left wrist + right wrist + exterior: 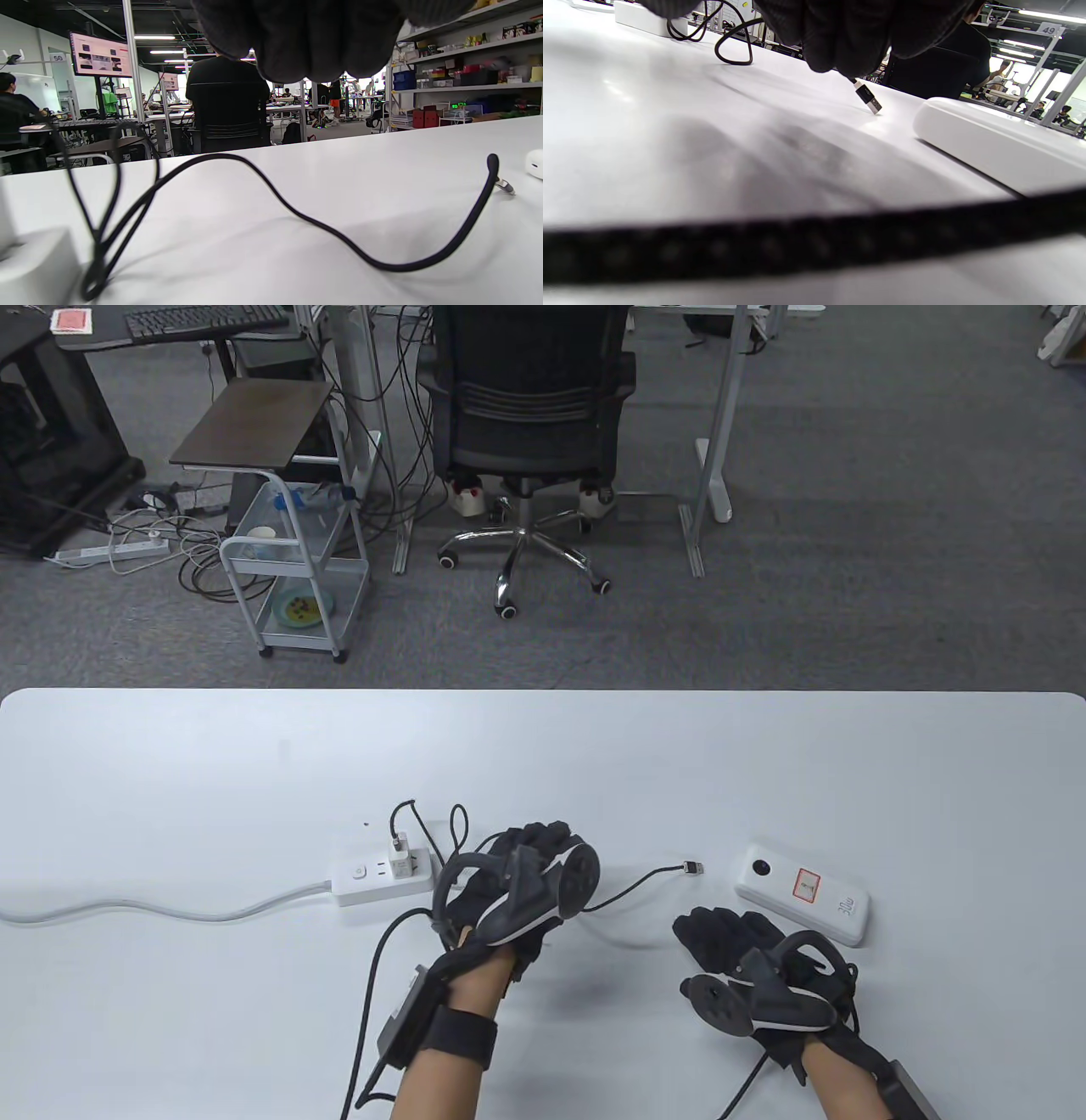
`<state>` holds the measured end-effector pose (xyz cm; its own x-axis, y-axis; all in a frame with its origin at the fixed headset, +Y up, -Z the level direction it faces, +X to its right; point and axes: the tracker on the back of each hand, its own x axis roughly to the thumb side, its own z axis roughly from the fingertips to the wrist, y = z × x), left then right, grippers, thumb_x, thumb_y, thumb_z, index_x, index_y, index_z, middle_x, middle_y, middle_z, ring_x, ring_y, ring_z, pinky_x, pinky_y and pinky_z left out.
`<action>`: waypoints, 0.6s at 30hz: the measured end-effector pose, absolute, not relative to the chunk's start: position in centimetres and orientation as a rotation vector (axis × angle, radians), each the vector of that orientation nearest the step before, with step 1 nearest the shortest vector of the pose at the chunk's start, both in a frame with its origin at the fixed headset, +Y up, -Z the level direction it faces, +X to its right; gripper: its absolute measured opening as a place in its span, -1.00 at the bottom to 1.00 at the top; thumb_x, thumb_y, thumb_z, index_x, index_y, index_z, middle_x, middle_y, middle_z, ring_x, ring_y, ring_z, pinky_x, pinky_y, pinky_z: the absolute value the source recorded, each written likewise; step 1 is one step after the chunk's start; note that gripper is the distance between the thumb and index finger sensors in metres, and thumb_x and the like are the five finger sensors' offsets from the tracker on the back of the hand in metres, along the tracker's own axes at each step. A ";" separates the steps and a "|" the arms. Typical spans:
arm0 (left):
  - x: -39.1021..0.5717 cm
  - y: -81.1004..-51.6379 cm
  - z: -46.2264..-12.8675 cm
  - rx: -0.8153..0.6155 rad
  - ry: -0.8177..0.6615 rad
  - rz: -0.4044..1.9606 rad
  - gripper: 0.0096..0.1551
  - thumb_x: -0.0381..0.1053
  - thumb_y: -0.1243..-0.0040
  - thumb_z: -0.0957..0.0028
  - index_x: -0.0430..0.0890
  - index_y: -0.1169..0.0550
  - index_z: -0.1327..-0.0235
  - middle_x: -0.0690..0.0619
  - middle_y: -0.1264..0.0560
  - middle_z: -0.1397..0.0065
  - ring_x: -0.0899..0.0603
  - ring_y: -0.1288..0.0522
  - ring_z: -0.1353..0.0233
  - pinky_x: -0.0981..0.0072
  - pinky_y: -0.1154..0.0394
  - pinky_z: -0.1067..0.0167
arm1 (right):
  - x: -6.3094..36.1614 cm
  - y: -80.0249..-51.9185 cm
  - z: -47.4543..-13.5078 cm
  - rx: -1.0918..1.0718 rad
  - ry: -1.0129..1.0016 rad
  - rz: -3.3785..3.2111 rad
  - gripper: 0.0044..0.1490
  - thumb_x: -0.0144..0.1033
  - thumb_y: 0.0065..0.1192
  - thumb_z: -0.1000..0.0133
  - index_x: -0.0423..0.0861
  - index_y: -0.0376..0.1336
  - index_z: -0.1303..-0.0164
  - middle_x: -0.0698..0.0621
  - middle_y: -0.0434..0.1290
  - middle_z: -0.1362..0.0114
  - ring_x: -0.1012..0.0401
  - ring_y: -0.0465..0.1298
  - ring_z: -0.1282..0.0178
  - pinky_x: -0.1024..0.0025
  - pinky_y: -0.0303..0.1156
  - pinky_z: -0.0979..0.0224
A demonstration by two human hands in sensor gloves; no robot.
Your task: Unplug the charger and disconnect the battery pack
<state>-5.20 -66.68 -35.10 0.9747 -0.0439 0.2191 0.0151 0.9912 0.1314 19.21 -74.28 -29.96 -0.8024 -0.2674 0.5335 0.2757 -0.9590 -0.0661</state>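
**Battery pack unhooked, charger seated in the power strip**

On the white table (170,763) the white battery pack (802,894) lies flat toward the right part of the near edge, its labelled face up. The black cable's (632,885) USB plug (693,867) lies free on the tabletop just left of the pack, apart from it; the right wrist view shows the plug's (868,98) metal tip bare, near the pack's (992,144) rounded side.

The cable runs left from the plug, passes under the left hand (517,891), and loops up to the white charger (400,853), which stands plugged into the right end of the white power strip (382,880). The strip sits left of centre, and its pale cord (153,909) trails off toward the table's left edge.

The left hand hovers just right of the strip and charger, fingers curled downward; whether it grasps the cable or charger I cannot tell. The right hand (747,963) rests near the pack's near-left corner, fingers loosely bent and holding nothing.

In the left wrist view the cable (297,212) snakes slack across the tabletop.
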 end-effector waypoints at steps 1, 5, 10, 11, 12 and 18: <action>-5.8 -66.8 -34.7 0.142 -0.217 -0.030 -0.46 0.39 -0.07 -0.04 0.37 -0.59 -0.29 0.40 -0.53 -0.54 0.11 -0.59 -0.58 0.32 -0.49 -0.59 | 19.2 -74.3 -30.1 -0.795 -0.023 -2.748 -0.07 0.18 -0.31 -0.15 -0.06 -0.04 -0.70 -0.15 0.19 -0.76 -0.09 0.34 -0.64 -0.12 0.25 -0.56; -8.3 -67.4 -32.9 0.158 -0.186 -0.038 -0.45 0.40 -0.07 -0.04 0.37 -0.58 -0.30 0.39 -0.53 -0.55 0.10 -0.59 -0.58 0.31 -0.49 -0.59 | 19.4 -74.4 -30.6 -0.755 -0.022 -2.800 -0.06 0.18 -0.30 -0.15 -0.07 -0.04 -0.70 -0.16 0.19 -0.76 -0.10 0.34 -0.64 -0.13 0.24 -0.55; -10.8 -67.6 -31.2 0.186 -0.116 -0.080 -0.43 0.41 -0.06 -0.05 0.34 -0.59 -0.31 0.36 -0.53 -0.55 0.08 -0.59 -0.57 0.29 -0.48 -0.58 | 19.8 -74.5 -30.9 -0.659 -0.027 -2.828 -0.05 0.19 -0.29 -0.15 -0.07 -0.04 -0.71 -0.16 0.19 -0.76 -0.11 0.33 -0.64 -0.13 0.23 -0.56; -11.4 -67.6 -30.9 0.183 -0.112 -0.078 -0.43 0.41 -0.06 -0.05 0.34 -0.58 -0.31 0.37 -0.53 -0.55 0.08 -0.59 -0.58 0.29 -0.49 -0.58 | 19.9 -74.5 -30.9 -0.647 -0.008 -2.840 -0.05 0.19 -0.29 -0.15 -0.07 -0.04 -0.70 -0.17 0.19 -0.76 -0.11 0.33 -0.64 -0.13 0.23 -0.56; -11.8 -67.5 -30.7 0.182 -0.103 -0.070 -0.43 0.41 -0.06 -0.05 0.34 -0.58 -0.31 0.36 -0.53 -0.55 0.08 -0.59 -0.58 0.29 -0.48 -0.59 | 20.0 -74.5 -31.0 -0.643 -0.008 -2.845 -0.05 0.20 -0.29 -0.14 -0.07 -0.04 -0.70 -0.17 0.19 -0.76 -0.11 0.33 -0.64 -0.13 0.24 -0.56; -14.6 -68.5 -29.2 0.225 -0.072 -0.038 -0.43 0.41 -0.06 -0.05 0.33 -0.59 -0.30 0.35 -0.54 -0.54 0.07 -0.59 -0.57 0.27 -0.48 -0.58 | 20.1 -74.4 -31.1 -0.618 -0.009 -2.862 -0.05 0.21 -0.28 -0.14 -0.07 -0.03 -0.70 -0.17 0.19 -0.76 -0.12 0.33 -0.64 -0.14 0.23 -0.56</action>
<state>-14.56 -68.49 -29.20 0.9967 -0.0459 0.0666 0.0299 0.9740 0.2245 20.14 -74.45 -31.11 -0.8891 -0.2058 0.4089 0.2084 -0.9773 -0.0387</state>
